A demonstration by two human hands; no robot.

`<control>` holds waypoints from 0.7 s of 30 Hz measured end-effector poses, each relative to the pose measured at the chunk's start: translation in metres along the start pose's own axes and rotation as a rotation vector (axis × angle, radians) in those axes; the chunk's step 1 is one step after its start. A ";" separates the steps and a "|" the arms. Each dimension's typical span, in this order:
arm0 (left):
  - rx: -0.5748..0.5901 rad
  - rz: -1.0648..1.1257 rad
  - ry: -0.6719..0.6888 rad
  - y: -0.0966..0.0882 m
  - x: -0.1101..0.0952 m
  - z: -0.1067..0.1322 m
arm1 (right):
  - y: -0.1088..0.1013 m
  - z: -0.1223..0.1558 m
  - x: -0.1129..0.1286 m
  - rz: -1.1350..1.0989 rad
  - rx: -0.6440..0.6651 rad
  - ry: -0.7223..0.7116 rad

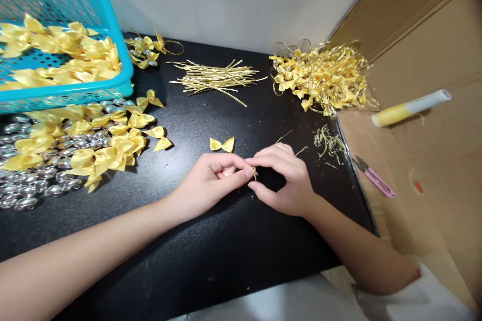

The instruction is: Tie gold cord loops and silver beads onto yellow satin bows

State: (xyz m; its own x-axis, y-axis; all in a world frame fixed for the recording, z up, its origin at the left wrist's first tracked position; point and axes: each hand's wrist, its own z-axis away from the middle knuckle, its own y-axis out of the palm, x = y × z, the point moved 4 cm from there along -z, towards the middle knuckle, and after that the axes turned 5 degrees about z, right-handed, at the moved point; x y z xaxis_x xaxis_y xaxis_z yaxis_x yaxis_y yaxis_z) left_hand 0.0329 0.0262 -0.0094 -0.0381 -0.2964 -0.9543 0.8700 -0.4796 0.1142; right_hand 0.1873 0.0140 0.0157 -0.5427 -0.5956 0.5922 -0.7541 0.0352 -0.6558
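Note:
My left hand [214, 178] is closed, thumb and index finger pinching a small bent piece of gold wire [254, 173]. Against it, my right hand [286, 178] curves its index finger and thumb around the wire's other side. The fingers partly hide the wire, so its full shape cannot be made out. Just beyond my left hand, a yellow satin bow [222, 145] lies on the black table [211, 261]. Farther back is a loose bundle of straight gold wires [216, 77].
A turquoise basket [126, 67] of yellow bows stands back left, with more bows and silver beads [26, 203] before it. Finished-looking bow rings [324, 77] are heaped back right. Wire scraps [328, 143], pink-handled snips [376, 180] and a yellow-white tube [410, 108] lie to the right.

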 end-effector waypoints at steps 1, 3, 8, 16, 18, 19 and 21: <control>0.002 0.003 -0.002 0.000 0.000 0.000 | 0.001 0.000 0.000 -0.001 -0.014 0.002; 0.009 0.005 -0.009 0.000 0.001 0.000 | 0.001 0.001 -0.001 -0.008 -0.055 0.002; 0.018 0.015 -0.028 0.001 0.000 -0.001 | 0.002 0.001 -0.004 -0.070 -0.095 0.014; 0.013 -0.010 -0.001 0.001 -0.004 -0.001 | 0.000 0.000 -0.007 -0.163 -0.105 0.070; 0.011 -0.020 0.004 0.000 -0.004 -0.001 | -0.001 -0.001 -0.007 -0.178 -0.098 0.088; 0.011 -0.023 0.003 0.000 -0.004 -0.001 | -0.001 -0.001 -0.007 -0.181 -0.091 0.092; 0.009 -0.026 -0.008 0.000 -0.004 -0.001 | -0.002 -0.001 -0.007 -0.182 -0.078 0.099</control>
State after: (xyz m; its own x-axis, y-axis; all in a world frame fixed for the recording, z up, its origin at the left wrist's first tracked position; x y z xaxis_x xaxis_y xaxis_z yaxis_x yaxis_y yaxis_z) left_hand 0.0336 0.0284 -0.0061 -0.0645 -0.2900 -0.9548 0.8644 -0.4943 0.0917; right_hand 0.1922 0.0192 0.0137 -0.4258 -0.5166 0.7428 -0.8672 -0.0012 -0.4979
